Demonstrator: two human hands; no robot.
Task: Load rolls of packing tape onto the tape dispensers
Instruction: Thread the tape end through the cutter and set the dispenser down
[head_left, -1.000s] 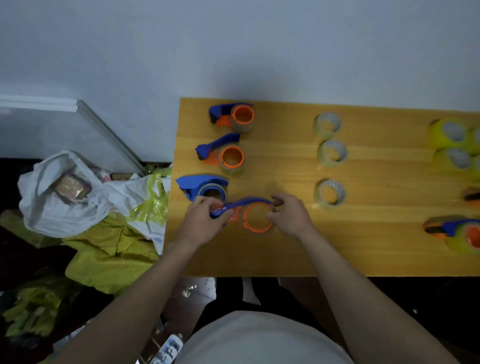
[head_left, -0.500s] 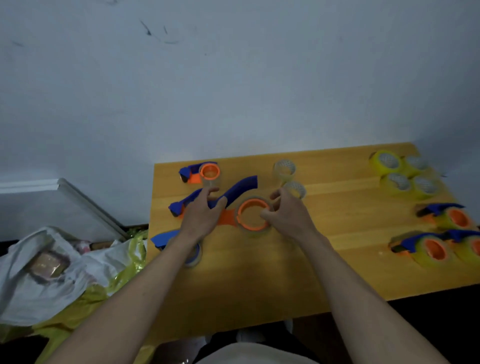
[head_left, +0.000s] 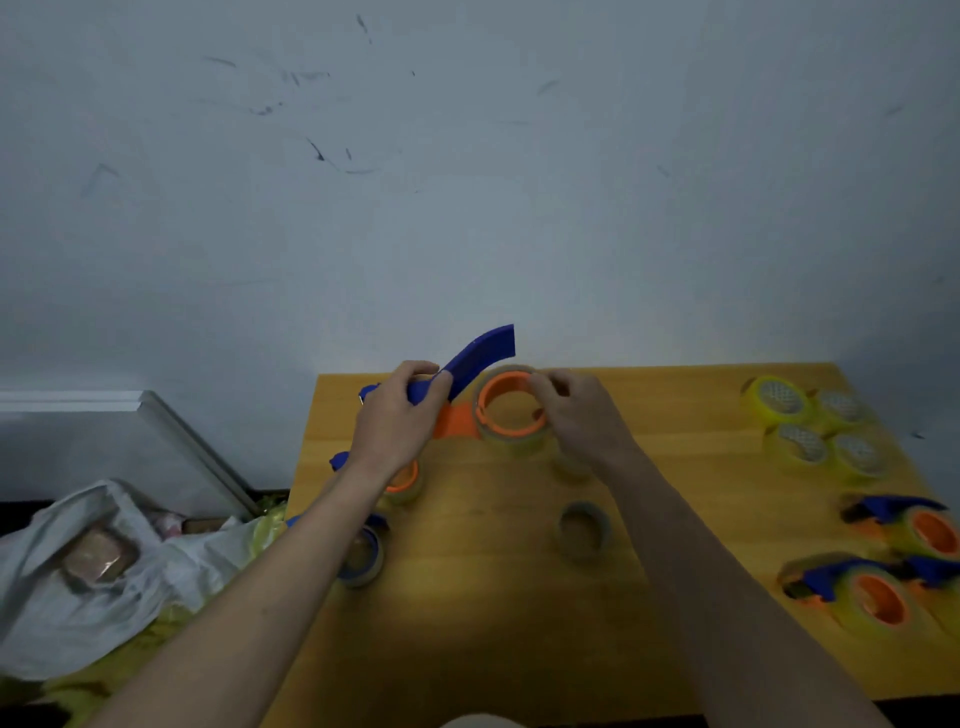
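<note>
I hold a blue and orange tape dispenser (head_left: 483, 358) raised above the wooden table (head_left: 493, 623). My left hand (head_left: 397, 421) grips its blue handle, whose flap sticks up towards the wall. My right hand (head_left: 576, 415) pinches the rim of the clear tape roll (head_left: 511, 441) sitting around the dispenser's orange hub. A loose clear roll (head_left: 584, 530) lies on the table below my right wrist; another is partly hidden under that hand.
Two more loaded dispensers (head_left: 402, 483) (head_left: 363, 558) lie under my left forearm. Several yellow tape rolls (head_left: 779, 402) sit at the far right, with loaded dispensers (head_left: 872, 597) in front of them. White and yellow plastic bags (head_left: 93, 571) are heaped left of the table.
My head tilted up, so the table sits lower in view. Both hands lifted the dispenser off the table and away from me; the blue flap now points up.
</note>
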